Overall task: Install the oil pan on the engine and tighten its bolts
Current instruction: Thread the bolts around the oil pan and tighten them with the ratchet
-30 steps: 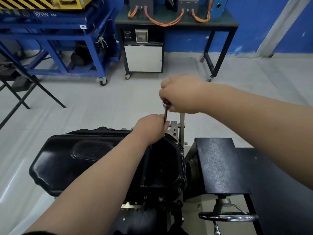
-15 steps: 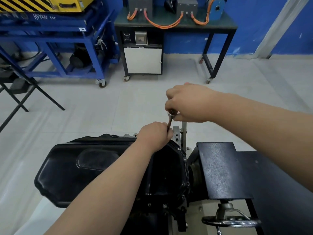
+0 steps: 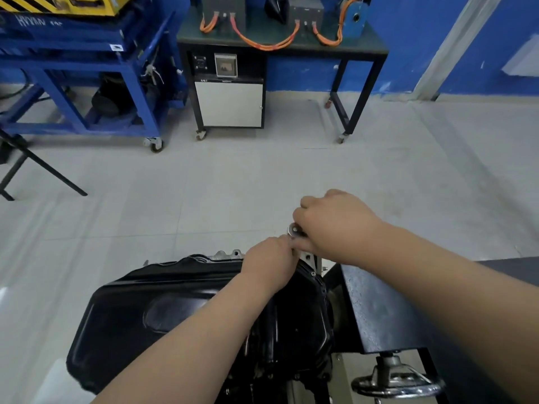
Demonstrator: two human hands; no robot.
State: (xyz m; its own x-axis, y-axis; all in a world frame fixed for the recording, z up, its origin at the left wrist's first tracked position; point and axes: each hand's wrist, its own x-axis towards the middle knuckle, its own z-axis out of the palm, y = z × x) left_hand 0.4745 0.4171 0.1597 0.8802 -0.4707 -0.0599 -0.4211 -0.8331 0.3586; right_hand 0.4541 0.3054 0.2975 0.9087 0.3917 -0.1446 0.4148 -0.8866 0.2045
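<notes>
Right grip: right grip (image 3: 332, 225) has its fingers curled down over the top of the socket wrench (image 3: 294, 230). Only the wrench's round chrome head shows.
Left grip: left grip (image 3: 271, 263) is a closed fist just below, touching the right. It looks wrapped round the wrench shaft, but the shaft is hidden, so that hold is inferred.
Oil pan: oil pan (image 3: 151, 310) sits sump-up on the engine (image 3: 227, 254), right in front of the person. Both hands are over its far right corner.
Step (est.): running down a far-corner bolt. One flange bolt (image 3: 313, 274) nearby looks seated. Can't tell how many others are in.
Risk 1: socket tilts off the bolt head if the top hand pushes sideways, which could round the head or skin knuckles on the flange.
Risk 2: cross-threading if the bolt is driven at an angle, since the hands hide the joint.
Risk 3: tightening one corner hard first could leave the pan uneven on its seal and cause a leak.
Pan material: glossy black pressed metal with rounded corners, a shallow oval dimple on top and a ribbed flange.
Engine edge: dull silver casting w/ lugs.
Stand plate: stand plate (image 3: 376, 310) is flat, black and grainy, just beside the pan on the right.
Handwheel: handwheel (image 3: 396, 383) is a chrome ring below the plate.
Floor: pale and smooth w/ a slight sheen.
</notes>
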